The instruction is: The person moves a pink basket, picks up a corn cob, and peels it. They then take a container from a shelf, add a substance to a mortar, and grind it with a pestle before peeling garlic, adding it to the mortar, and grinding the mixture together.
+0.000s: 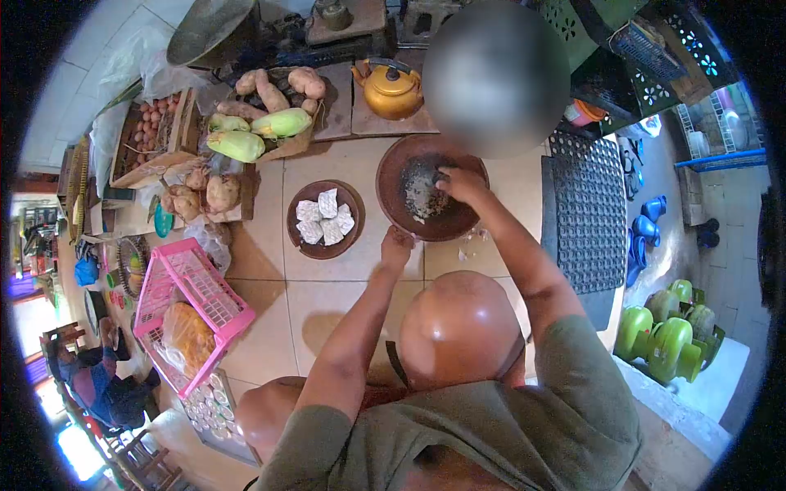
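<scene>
A wide brown bowl [389,176] sits on the tiled surface, with a grey-white crumbly mass [423,192] inside. My right hand [460,185] reaches into the bowl from the right, its fingers closed at the edge of the mass; what they hold, if anything, is too small to name. My left hand [398,240] is closed on the bowl's near rim at the lower left. Just left of the bowl, a smaller brown plate [326,250] carries several white, silvery-looking pieces [327,202].
A golden kettle [391,92] stands behind the bowl. Corn and tubers [282,123] lie at the back left, near a crate of eggs [155,127]. A pink basket [196,266] is at left, a black perforated mat [585,209] at right. A person [90,372] sits far left.
</scene>
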`<state>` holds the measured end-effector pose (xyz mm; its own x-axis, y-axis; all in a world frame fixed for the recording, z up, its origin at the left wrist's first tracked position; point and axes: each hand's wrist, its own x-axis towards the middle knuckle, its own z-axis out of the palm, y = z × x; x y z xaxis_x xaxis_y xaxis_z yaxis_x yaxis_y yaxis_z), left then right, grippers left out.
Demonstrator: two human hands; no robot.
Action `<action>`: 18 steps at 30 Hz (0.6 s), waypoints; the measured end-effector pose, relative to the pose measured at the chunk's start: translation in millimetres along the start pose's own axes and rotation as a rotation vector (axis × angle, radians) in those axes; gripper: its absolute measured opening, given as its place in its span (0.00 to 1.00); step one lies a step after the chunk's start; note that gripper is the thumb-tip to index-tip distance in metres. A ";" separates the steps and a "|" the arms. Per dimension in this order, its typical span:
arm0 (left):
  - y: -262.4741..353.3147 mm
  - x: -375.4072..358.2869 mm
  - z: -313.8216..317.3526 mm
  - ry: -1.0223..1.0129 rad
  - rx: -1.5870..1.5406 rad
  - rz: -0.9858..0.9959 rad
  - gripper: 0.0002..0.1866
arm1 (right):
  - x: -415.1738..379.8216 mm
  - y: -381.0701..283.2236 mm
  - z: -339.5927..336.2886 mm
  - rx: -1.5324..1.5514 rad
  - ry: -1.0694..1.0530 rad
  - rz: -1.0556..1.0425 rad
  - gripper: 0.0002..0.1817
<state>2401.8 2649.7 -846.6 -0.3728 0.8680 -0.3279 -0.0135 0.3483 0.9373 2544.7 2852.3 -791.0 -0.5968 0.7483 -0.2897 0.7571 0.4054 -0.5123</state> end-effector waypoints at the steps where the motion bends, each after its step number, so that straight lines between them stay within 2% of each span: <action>1: 8.9 -3.7 0.9 -0.026 0.020 0.007 0.10 | -10.9 -1.2 13.3 -0.011 -0.080 -0.031 0.28; 3: -25.8 8.0 6.6 -0.021 0.066 0.061 0.09 | -61.7 -56.0 1.7 -0.171 -0.215 -0.068 0.27; 4: -38.7 12.3 7.2 -0.011 0.127 0.110 0.09 | -66.1 -66.1 8.9 -0.175 -0.216 -0.069 0.27; 5: -24.9 11.2 4.5 -0.009 0.126 0.108 0.09 | -68.6 -73.1 17.8 -0.233 -0.198 -0.021 0.27; 7: 17.6 -4.1 1.3 -0.027 0.163 -0.026 0.08 | -71.5 -69.6 27.4 -0.282 -0.189 0.040 0.26; 9: 15.5 1.5 5.3 0.003 0.086 0.023 0.08 | -25.4 -54.6 14.1 -0.128 -0.006 -0.021 0.27; 11: 14.3 -5.1 4.9 0.026 0.006 0.049 0.07 | 35.5 -10.6 6.9 0.465 -0.323 0.039 0.27; 12: 16.2 -3.1 3.5 -0.013 0.006 0.019 0.07 | 40.1 -18.8 -14.7 0.360 -0.396 0.138 0.27; 13: 20.7 -3.2 0.4 -0.052 0.007 -0.013 0.08 | 37.1 -15.7 0.4 0.363 -0.393 0.139 0.27; 15: 8.7 1.4 0.8 -0.065 0.025 0.014 0.08 | 9.9 -17.6 36.3 0.139 -0.047 -0.055 0.27; 17: 2.0 3.3 -0.6 -0.072 0.042 0.039 0.08 | -40.7 -66.5 29.2 -0.243 -0.128 -0.029 0.29; 18: 2.7 5.1 -1.9 -0.062 0.268 0.191 0.08 | -53.6 -82.4 28.7 -0.264 -0.131 0.025 0.27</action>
<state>2398.2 2654.4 -845.5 -0.2879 0.9436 -0.1632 0.2986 0.2504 0.9210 2506.6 2763.6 -756.5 -0.5931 0.6927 -0.4104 0.8049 0.5230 -0.2805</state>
